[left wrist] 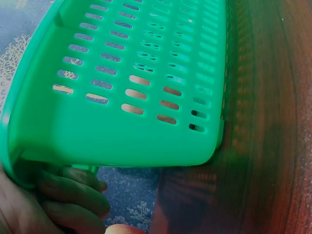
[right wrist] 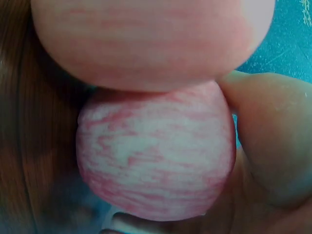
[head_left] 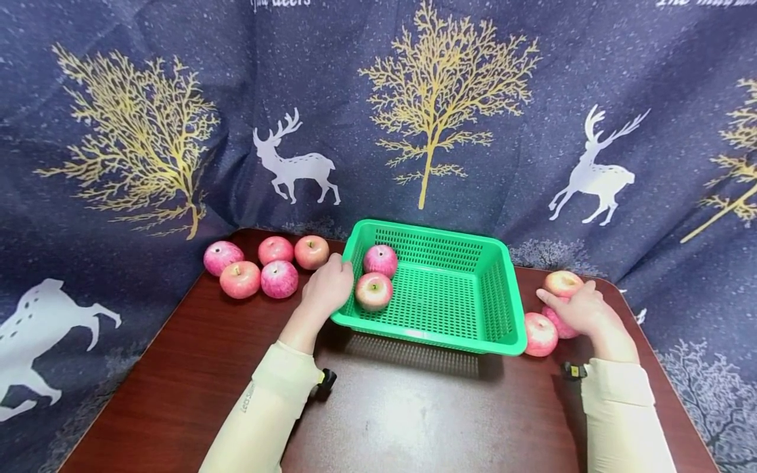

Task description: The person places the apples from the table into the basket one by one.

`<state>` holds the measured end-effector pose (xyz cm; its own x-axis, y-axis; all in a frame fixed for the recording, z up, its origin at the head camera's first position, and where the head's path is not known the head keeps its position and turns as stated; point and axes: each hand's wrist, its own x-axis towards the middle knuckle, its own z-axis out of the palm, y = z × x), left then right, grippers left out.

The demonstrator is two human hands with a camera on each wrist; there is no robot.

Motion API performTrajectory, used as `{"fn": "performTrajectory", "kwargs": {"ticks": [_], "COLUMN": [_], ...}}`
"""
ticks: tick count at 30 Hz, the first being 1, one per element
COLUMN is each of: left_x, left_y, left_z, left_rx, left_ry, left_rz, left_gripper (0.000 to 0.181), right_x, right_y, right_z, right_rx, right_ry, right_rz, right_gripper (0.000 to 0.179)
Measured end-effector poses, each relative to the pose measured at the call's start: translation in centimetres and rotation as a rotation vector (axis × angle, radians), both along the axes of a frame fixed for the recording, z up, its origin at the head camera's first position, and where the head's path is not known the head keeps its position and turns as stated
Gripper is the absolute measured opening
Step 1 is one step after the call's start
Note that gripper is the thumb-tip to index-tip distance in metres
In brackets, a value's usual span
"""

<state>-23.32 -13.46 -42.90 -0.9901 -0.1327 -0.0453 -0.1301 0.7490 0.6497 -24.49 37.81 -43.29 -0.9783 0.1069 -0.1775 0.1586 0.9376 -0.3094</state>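
My left hand (head_left: 329,284) grips the left rim of a green plastic basket (head_left: 421,333), its fingers curled under the rim in the left wrist view. Inside the basket, two apples lie at the left end, a redder one (head_left: 380,261) behind a paler one (head_left: 374,292). Over three apples at the right edge of the table is my right hand (head_left: 582,309), thumb stretched out. Its thumb and fingers lie around a pink-streaked apple (right wrist: 156,151), beside a yellowish apple (head_left: 562,282) farther back. A third apple (head_left: 541,334) sits against the basket's right side. Most right fingertips are hidden.
Several apples (head_left: 279,279) stand in a cluster at the table's back left. A dark blue cloth (head_left: 355,98) with trees and deer hangs behind the brown wooden table (head_left: 378,414). Small black devices show at both sleeve cuffs.
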Motion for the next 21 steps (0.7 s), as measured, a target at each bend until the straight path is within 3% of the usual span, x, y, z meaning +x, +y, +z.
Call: {"fn": "performTrajectory", "kwargs": {"ticks": [6,15,21], "left_x": [0.0,-0.2,-0.2], "left_y": [0.1,0.1,0.1], "left_z": [0.1,0.0,0.0], "left_rx": [0.000,-0.003,-0.003], "left_ry": [-0.005,0.000,0.004], "left_rz": [-0.002,0.001,0.002], "left_gripper": [0.047,0.047,0.047], "right_x": [0.1,0.1,0.5], "right_y": [-0.1,-0.3,0.0], "right_z": [0.5,1.2,1.3], "right_rx": [0.060,0.003,0.011], "right_ry": [-0.075,-0.268,-0.206], "right_rz": [0.064,0.105,0.047], "right_gripper": [0.107,0.099,0.089]}}
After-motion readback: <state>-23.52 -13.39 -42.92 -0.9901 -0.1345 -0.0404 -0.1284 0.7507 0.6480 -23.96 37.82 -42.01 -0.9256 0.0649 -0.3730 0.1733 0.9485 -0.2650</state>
